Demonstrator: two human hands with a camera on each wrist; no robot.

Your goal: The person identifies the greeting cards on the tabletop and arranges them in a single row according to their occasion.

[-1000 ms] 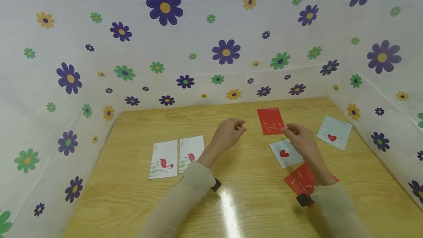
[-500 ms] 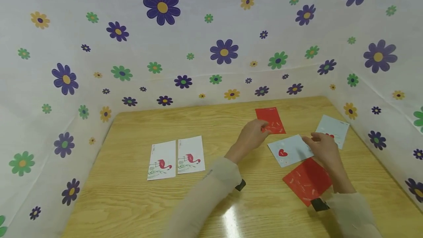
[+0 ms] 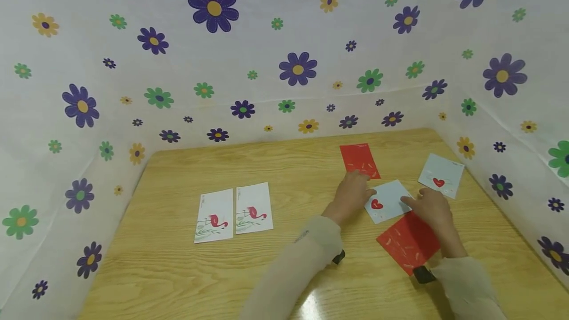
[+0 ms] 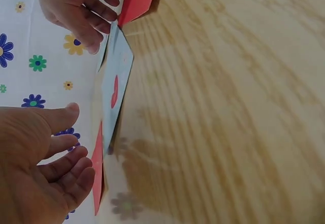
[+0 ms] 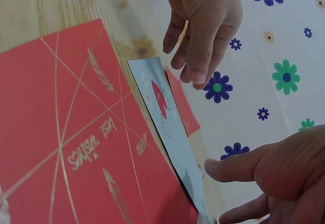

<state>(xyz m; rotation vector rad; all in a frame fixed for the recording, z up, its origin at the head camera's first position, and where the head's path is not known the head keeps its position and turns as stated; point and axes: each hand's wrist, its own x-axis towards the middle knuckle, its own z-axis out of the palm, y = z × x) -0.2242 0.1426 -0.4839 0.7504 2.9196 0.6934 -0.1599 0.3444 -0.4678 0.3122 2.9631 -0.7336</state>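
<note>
Between my two hands a light blue card [image 3: 387,202] with a red heart lies on the table. My left hand [image 3: 353,192] is at its left end, fingers loosely bent. In the left wrist view, that hand's thumb and fingers [image 4: 63,158] stand apart with nothing between them. At the card's right end is my right hand [image 3: 432,211], thumb extended; the right wrist view has its thumb [image 5: 238,165] apart from the fingers. Whether either hand touches the card is unclear. A red card [image 3: 359,156] lies beyond my left hand; another red card [image 5: 91,122], reading "best wishes", lies nearer me.
A second light blue heart card [image 3: 444,174] lies at the table's right. Two white flamingo cards [image 3: 213,216] lie side by side on the left. Flower-patterned cloth [image 3: 266,53] walls the wooden table [image 3: 169,270] at the back and sides.
My left hand has moved right, to the left end of the blue heart card. My right hand went right, off that card, then slightly nearer me. The cards have not visibly moved.
</note>
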